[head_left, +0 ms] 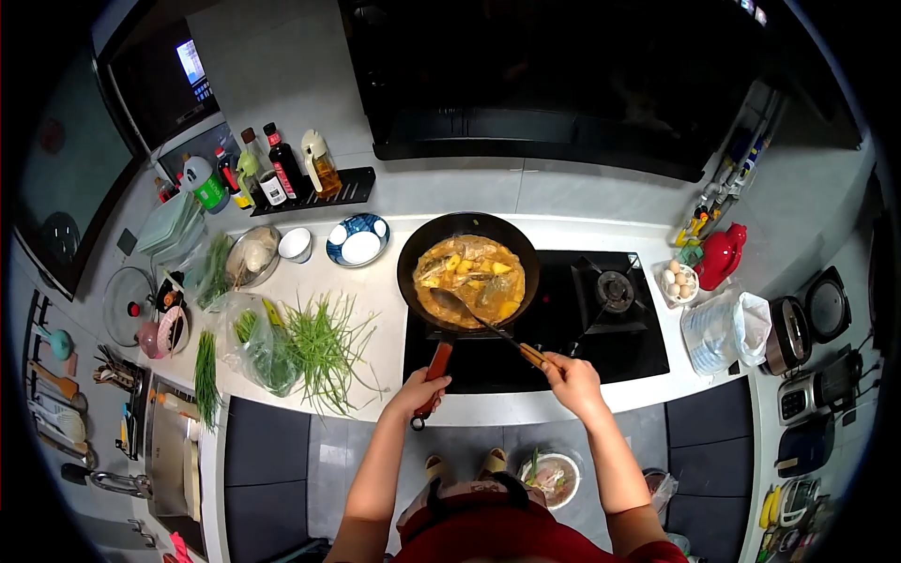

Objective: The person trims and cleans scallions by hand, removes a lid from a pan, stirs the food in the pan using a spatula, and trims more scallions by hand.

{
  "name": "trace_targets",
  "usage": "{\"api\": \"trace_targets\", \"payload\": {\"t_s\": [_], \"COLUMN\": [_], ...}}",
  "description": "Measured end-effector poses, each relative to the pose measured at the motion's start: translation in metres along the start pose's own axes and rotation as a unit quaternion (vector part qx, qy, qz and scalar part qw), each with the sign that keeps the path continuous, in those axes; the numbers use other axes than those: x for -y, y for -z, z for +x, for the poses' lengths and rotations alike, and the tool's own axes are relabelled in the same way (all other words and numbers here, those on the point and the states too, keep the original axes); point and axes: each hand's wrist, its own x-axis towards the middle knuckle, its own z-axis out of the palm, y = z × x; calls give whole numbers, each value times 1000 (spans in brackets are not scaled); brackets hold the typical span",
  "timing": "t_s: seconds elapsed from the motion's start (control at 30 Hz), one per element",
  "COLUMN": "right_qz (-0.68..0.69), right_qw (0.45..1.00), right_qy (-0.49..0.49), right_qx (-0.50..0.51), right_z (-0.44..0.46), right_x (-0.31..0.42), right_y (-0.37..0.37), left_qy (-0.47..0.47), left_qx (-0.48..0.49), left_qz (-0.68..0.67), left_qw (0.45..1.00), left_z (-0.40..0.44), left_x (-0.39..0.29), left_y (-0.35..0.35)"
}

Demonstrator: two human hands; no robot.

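Note:
A black wok (410, 289) sits on the left side of the stove, holding a brown stew (469, 272) with yellow chunks. My left hand (418, 392) is wrapped round the wok's reddish-brown handle (437, 361). In my right hand (569, 375) is the wooden end of a ladle (452, 302), whose dark metal head rests in the stew near the wok's front. The bottom of the ladle's head is hidden by the sauce.
Chives (328, 342) and a plastic bag of greens (258, 342) lie left of the stove. A blue-patterned plate (358, 240) and white bowl (296, 245) stand behind. A bare burner (615, 291), egg bowl (678, 283) and red kettle-like item (723, 255) are rightward. A waste bin (574, 469) stands on the floor.

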Motion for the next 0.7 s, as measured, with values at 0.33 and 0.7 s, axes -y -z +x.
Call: {"api": "trace_targets", "payload": {"t_s": [0.33, 0.7], "right_qz": [70, 99], "right_qw": [993, 979], "right_qy": [-21, -81], "right_qx": [-97, -158], "right_z": [1, 47], "right_x": [3, -65], "right_y": [19, 4], "left_qy": [2, 0], "left_qx": [4, 4], "left_qz": [-9, -4], "left_qw": [1000, 1000], "left_z": [1, -5], "left_x": [3, -3], "left_y": [0, -3]}}
